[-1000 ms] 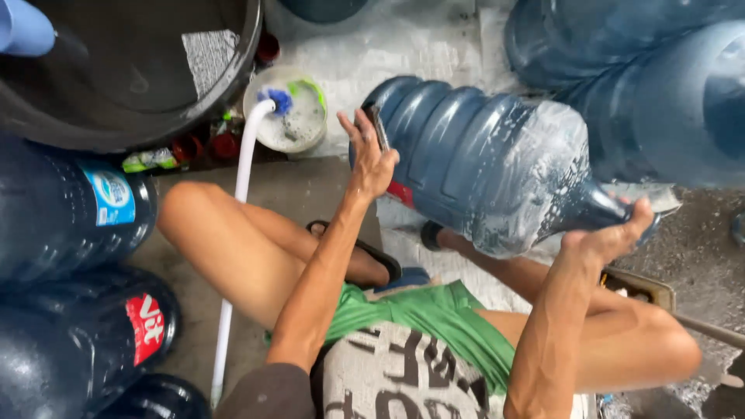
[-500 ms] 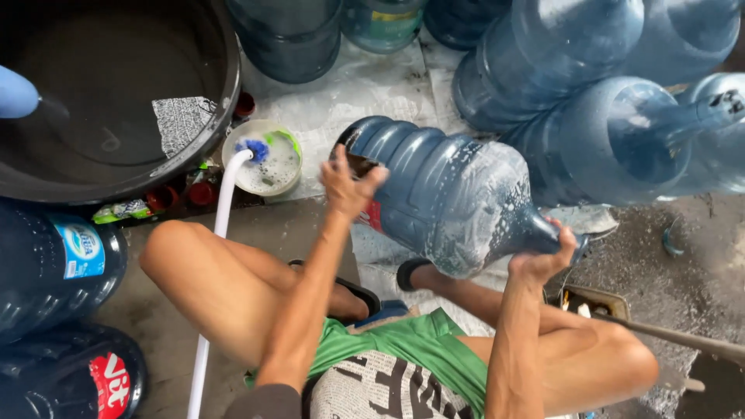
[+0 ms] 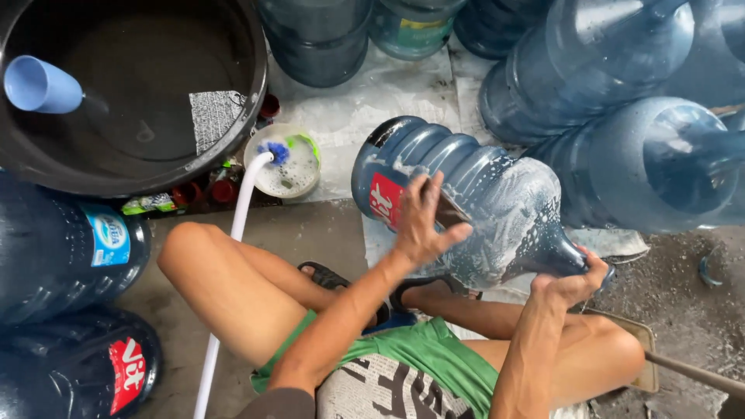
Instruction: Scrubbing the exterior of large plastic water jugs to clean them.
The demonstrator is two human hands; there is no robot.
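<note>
Above the seated person's bare knees, a large blue water jug is held on its side, tilted with its neck toward the person's right. It is taken as the landmark for what follows. Soap foam is seen clinging inside its wall, thickest toward the shoulder and neck.

The left hand is pressed flat against the jug's ribbed belly beside a red label, fingers spread and not closed around anything. The right hand is wrapped about the jug's neck, its fingers curled under the mouth in a firm clasp.

To the left of the jug, a small white bowl holding suds and a blue brush is noted, with a white hose running from it down past the knee. Further left, a wide black basin is seen with a pale blue cup lying at its rim. Behind and to the right of the jug, further blue jugs are stacked close together. The concrete floor beneath is wet and gritty.

Risk is judged as follows. The jug's surface appears wet and soapy, and only an open palm steadies its body; a slip at the neck could let it roll off the knees onto the floor or against the stacked jugs. Suds could also spill from the mouth over the legs.
</note>
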